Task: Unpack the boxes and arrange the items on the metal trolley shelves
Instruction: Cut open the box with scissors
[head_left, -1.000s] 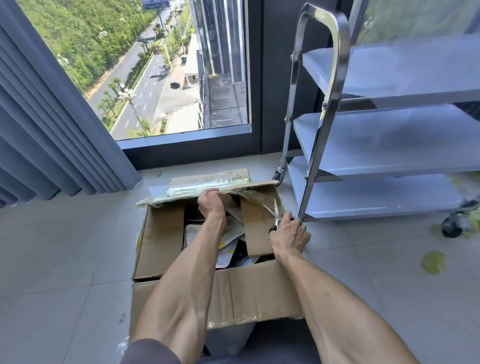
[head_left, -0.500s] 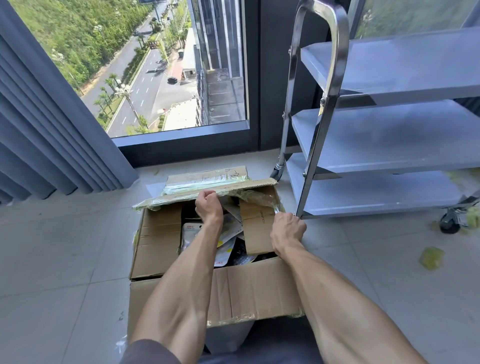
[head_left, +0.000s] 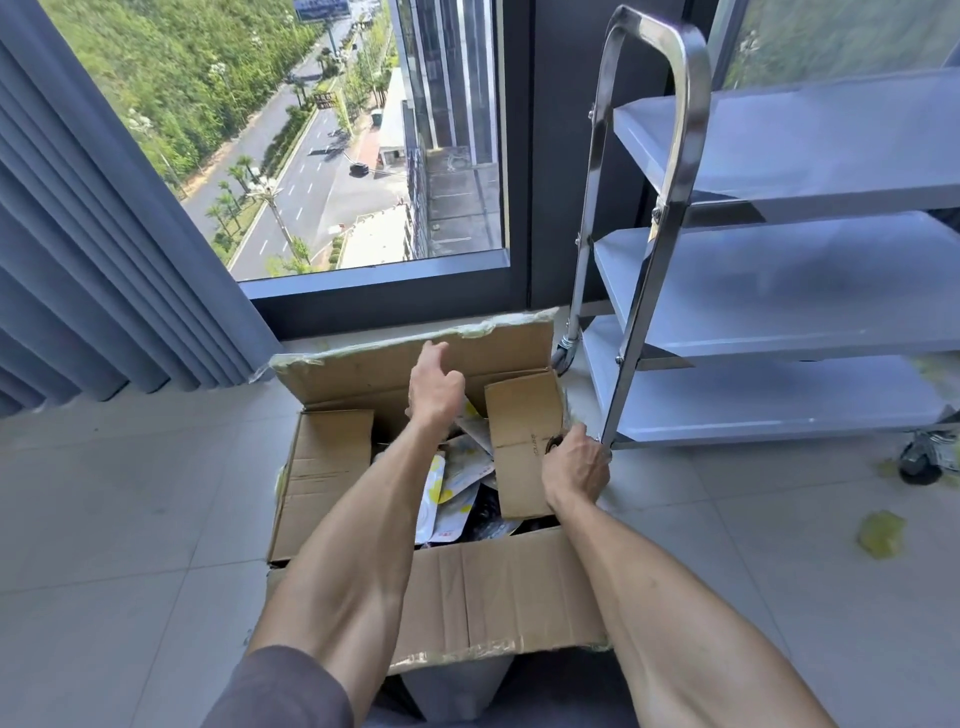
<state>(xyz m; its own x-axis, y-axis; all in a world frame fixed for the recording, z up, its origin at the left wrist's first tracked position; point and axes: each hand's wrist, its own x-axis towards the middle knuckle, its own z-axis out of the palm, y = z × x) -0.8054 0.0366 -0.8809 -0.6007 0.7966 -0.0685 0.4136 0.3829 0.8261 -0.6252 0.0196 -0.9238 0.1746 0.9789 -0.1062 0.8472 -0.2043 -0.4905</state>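
Four flaps open on worn cardboard box (head_left: 498, 592), glossy packets (head_left: 457, 478) inside.

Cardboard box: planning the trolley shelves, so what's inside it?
The cardboard box holds loose flat packets, white, yellow and dark. Flaps and the left forearm hide the rest.

- A brown cardboard box (head_left: 498, 587) is sitting open on the pale tiled floor (head_left: 130, 493), its far flap (head_left: 363, 364) standing up with torn tape along its edge.
- White and yellow flat packets (head_left: 457, 478) are lying jumbled inside.
- The left hand (head_left: 434, 389) is hovering over the box's far side, fingers loosely spread, just before the far flap.
- The right hand (head_left: 574, 467) is curling around something dark at the edge of the right inner flap (head_left: 524, 441); what it is cannot be told.
- A three-shelf steel trolley (head_left: 779, 270) is standing just right of the box, beside a blue-grey curtain (head_left: 93, 260) and window.
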